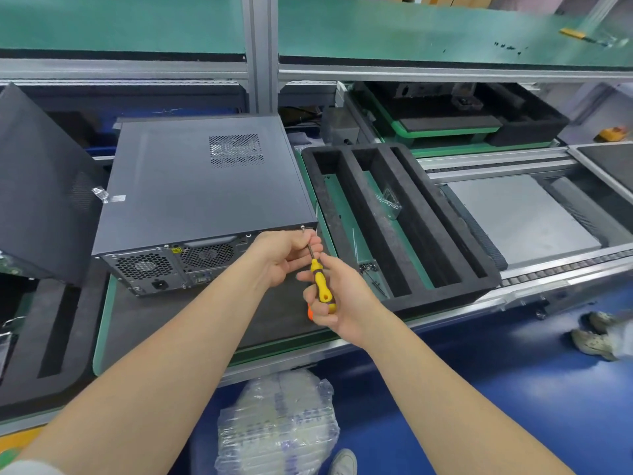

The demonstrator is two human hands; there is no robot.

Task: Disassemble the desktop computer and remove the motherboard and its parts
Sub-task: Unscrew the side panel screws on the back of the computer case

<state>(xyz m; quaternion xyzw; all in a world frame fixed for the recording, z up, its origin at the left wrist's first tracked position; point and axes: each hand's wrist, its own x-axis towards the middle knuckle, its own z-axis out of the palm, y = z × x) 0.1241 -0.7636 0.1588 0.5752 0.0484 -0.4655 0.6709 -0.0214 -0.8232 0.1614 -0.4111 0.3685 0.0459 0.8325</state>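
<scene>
Desktop computer [202, 180], lying flat on the dark padded surface [171, 320] with its lid in place, so the motherboard is not yet exposed. The case occupies the far half of the surface; its rear panel [161, 269], with fan grilles and power socket, faces the person.

A screw [302, 228] stands proud at the upper right corner of the rear panel, at the lid's edge. The tip of a yellow-and-black screwdriver [320, 279] meets or nearly meets it; contact is hidden by the fingers.

The right hand [339, 303] wraps its fingers closed round the handle. The left hand [284, 255] curls its fingers about the bare metal shaft just below the screw, steadying it.

The step in hand appears to be backing out this lid screw. To do it well, the shaft should be kept in line with the screw, the tip pressed firmly home before turning, and the left fingers kept ready to catch the screw as it comes free.

Just beside the case, along the surface's right edge, lies a black foam tray [421, 214] with long slots; a small clear bag [388, 200] rests in it. A second dark case [41, 186] leans at the left. A bundle of bubble wrap [277, 423] sits on the blue floor below.
</scene>
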